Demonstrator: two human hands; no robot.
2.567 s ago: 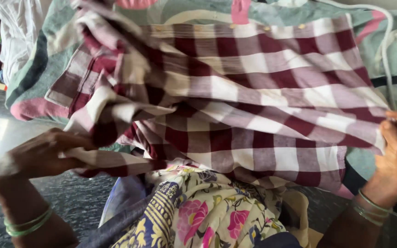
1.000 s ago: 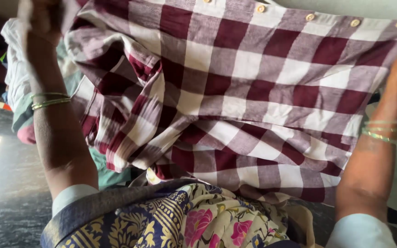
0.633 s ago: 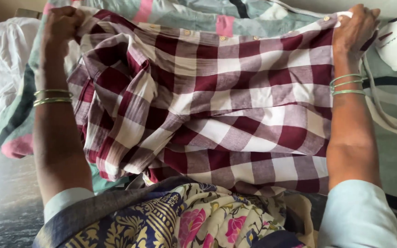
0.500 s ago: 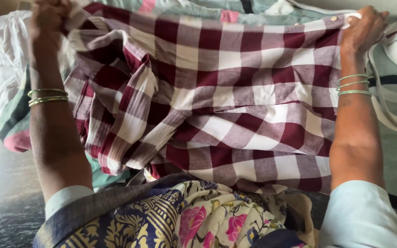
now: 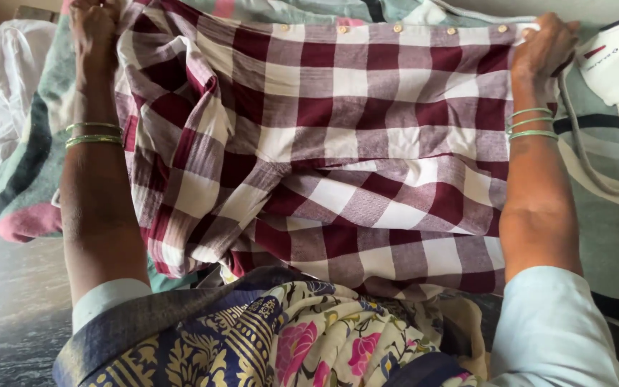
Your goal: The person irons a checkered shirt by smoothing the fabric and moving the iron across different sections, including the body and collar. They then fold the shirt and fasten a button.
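Both hands, left hand (image 5: 94, 32) and right hand (image 5: 542, 46), pinch the checked shirt's (image 5: 338, 158) top corners at the frame's top, spread but still wrinkled, clothes iron (image 5: 614, 57) untouched.

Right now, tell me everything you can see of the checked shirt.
The checked shirt is woven cloth in maroon, white and grey squares, creased and bunched toward its left side. A row of small pale buttons runs along its far edge. It lies spread over a striped blanket, its near edge hanging toward the person. The left hand grips the far left corner and the right hand pinches the far right corner, pulling that edge straight. A white iron stands just beyond.
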